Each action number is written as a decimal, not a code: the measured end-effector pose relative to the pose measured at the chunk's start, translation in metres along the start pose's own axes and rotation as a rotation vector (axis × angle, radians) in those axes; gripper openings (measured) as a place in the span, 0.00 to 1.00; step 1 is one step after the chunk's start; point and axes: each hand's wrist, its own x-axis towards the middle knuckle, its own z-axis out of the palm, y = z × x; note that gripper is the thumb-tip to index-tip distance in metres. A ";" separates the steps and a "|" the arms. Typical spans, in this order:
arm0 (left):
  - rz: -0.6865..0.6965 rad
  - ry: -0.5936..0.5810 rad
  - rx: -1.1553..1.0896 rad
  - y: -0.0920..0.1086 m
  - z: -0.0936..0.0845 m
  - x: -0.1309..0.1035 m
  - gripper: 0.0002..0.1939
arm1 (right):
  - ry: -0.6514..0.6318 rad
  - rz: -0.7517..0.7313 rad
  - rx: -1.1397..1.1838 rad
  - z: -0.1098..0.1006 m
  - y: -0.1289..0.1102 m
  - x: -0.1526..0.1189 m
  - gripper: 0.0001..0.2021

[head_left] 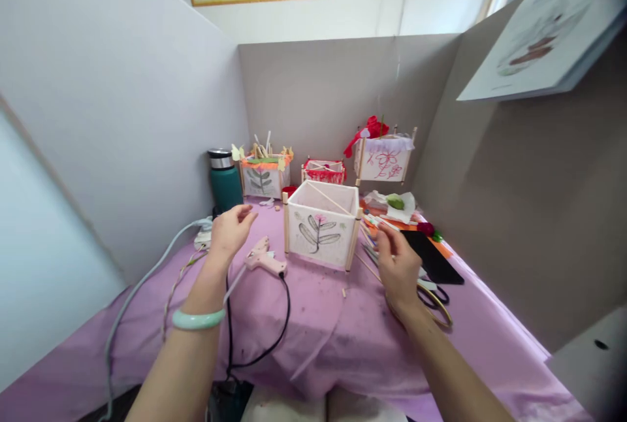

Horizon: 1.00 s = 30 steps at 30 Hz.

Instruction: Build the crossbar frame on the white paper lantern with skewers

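Observation:
A white square lantern-like box (318, 236) with wooden corner sticks and a drawn plant stands upright at the middle of the table, touched by neither hand. My left hand (231, 231) hovers left of it, fingers curled and slightly apart, holding nothing. A pale pink glue gun (265, 257) lies between that hand and the box, its black cord running toward the front. On the right, my right hand (398, 265) is beside the box, above sticks and tools, thumb and fingers near a small white item (386, 222); whether it is gripped is unclear.
Behind stand a teal bottle (225, 181), a box with orange trim (264, 179), a small red-fringed box (324, 172) and a box with red flowers (385, 158). At right lie a black pad (432, 257) and scissors (435, 296). Grey partitions enclose the purple-covered table (313, 324).

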 end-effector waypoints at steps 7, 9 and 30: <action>-0.181 0.044 0.304 -0.079 -0.055 -0.046 0.15 | -0.119 -0.239 -0.208 -0.003 0.037 -0.035 0.14; -0.219 0.045 0.365 -0.093 -0.065 -0.059 0.15 | -0.125 -0.266 -0.233 -0.001 0.039 -0.036 0.15; 0.430 -0.042 0.325 -0.008 0.013 0.040 0.20 | -0.358 -0.507 -0.174 -0.002 0.032 -0.016 0.10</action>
